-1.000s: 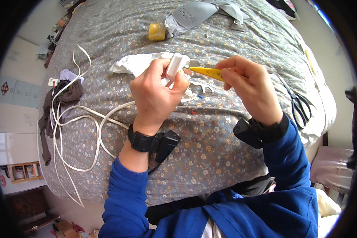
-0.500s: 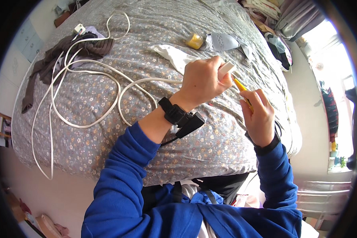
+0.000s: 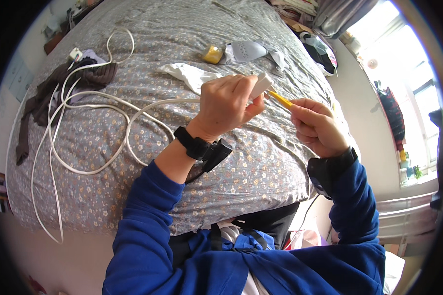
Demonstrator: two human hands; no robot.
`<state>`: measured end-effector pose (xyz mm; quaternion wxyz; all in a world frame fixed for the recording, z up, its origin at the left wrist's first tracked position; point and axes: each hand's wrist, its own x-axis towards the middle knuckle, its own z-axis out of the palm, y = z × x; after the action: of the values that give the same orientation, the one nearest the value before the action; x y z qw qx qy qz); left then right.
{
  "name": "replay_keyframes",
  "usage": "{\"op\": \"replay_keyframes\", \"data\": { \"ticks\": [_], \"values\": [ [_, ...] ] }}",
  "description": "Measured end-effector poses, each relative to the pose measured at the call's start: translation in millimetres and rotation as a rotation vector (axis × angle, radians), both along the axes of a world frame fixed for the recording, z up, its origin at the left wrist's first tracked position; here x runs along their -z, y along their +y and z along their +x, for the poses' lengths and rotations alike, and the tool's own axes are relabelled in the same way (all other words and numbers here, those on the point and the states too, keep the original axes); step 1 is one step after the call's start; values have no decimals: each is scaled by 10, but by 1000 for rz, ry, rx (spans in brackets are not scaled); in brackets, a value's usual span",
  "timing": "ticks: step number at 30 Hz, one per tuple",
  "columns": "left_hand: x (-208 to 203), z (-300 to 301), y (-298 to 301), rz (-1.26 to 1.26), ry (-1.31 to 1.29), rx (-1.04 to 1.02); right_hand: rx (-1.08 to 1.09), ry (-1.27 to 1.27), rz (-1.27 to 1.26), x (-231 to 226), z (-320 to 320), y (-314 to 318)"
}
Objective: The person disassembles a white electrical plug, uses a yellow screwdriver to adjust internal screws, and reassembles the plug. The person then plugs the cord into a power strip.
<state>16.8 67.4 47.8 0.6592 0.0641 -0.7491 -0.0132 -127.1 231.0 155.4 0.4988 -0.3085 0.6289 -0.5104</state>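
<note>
We hold the white block (image 3: 262,85) in our left hand (image 3: 227,104), its long side leaning up and right, and to the block's right our right hand (image 3: 321,127) pinches a yellow tool (image 3: 281,100), slanting up-left, its tip so near we can't tell if they touch.

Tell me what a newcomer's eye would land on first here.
First, the yellow tool in the right hand, its tip at the white piece gripped in the left hand, above the bed's middle. Next, the looping white cable across the flowered bedding at left, then the glaring window at upper right.
</note>
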Motion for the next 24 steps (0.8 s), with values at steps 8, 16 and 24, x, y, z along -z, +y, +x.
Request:
{"op": "replay_keyframes", "data": {
  "ticks": [8, 16, 24],
  "values": [
    [-15, -29, 111, 570, 10, 404, -132, 599, -130, 115, 114, 125],
    [-57, 11, 86, 1135, 85, 927, -41, 1476, -575, 6, 167, 246],
    [-84, 32, 101, 1177, 61, 871, -71, 1479, -656, -17, 197, 263]
  ]
}}
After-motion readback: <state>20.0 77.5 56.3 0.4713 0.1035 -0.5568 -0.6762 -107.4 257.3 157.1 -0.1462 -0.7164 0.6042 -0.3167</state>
